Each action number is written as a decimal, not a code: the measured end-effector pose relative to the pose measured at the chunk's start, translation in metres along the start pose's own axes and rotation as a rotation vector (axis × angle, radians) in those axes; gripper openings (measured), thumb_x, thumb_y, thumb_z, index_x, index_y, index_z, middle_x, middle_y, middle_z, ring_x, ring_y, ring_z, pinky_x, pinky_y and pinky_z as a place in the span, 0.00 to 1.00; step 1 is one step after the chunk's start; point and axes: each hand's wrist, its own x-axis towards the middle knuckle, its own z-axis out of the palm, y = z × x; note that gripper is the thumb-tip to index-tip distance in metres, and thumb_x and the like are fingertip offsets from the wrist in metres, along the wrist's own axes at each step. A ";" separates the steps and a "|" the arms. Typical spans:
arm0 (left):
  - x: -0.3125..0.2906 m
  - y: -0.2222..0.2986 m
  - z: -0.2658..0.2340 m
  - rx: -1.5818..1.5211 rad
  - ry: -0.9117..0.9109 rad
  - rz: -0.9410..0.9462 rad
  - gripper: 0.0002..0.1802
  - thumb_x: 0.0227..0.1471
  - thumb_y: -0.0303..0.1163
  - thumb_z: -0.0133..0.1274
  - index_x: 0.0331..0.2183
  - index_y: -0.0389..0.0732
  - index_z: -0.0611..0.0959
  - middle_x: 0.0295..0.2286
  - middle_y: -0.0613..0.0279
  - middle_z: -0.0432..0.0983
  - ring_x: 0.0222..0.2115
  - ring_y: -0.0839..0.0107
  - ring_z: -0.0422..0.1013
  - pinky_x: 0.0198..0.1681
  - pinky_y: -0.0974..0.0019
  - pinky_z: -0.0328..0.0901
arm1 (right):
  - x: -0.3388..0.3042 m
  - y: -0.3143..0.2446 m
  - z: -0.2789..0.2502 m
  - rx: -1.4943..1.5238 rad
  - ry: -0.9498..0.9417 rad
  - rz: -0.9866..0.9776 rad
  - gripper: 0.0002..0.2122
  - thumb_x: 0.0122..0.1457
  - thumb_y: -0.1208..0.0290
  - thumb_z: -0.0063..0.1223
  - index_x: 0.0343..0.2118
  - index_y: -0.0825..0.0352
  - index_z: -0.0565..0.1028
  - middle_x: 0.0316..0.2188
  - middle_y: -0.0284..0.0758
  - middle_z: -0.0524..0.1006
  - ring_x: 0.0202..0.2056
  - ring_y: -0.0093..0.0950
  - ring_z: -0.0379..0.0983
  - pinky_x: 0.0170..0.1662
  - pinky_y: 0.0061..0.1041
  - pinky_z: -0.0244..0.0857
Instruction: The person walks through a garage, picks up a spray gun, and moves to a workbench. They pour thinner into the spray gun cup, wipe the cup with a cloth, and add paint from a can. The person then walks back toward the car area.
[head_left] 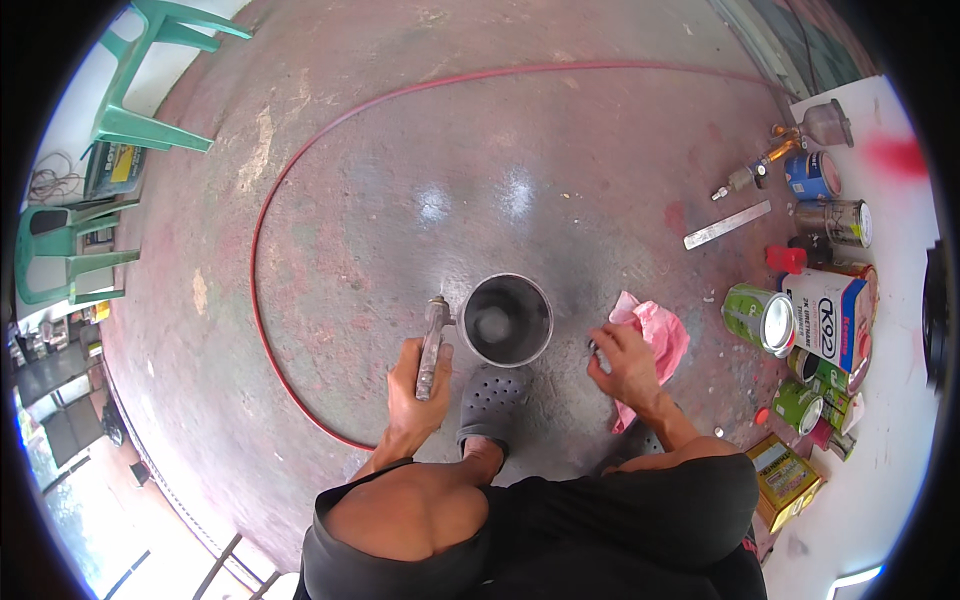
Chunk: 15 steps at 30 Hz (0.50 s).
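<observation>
My left hand [415, 392] is closed around the handle of a metal spray gun [433, 345], its head pointing away from me. Just right of the gun is an open, round dark-grey container [545, 335], seen from above, with a pale patch at its bottom. My right hand [630, 365] is pinched on a small metallic part [596, 346] whose kind I cannot make out. A pink cloth [668, 338] shows beside and behind that hand; whether the fingers also grip it is unclear.
A red hose [262, 220] curves across the worn floor. Along the right wall are paint cans [758, 318], a second spray gun [760, 165], a flat metal strip [728, 225] and a yellow tin [783, 482]. Green plastic chairs [125, 110] stand at left. My grey clog [492, 400] is beside the container.
</observation>
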 end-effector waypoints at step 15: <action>-0.011 -0.019 0.005 0.046 -0.040 0.004 0.05 0.65 0.26 0.58 0.40 0.36 0.79 0.27 0.67 0.70 0.29 0.78 0.63 0.32 0.67 0.62 | -0.043 0.003 -0.046 -0.514 0.249 0.670 0.37 0.52 0.56 0.75 0.63 0.67 0.73 0.54 0.45 0.75 0.50 0.46 0.74 0.53 0.45 0.70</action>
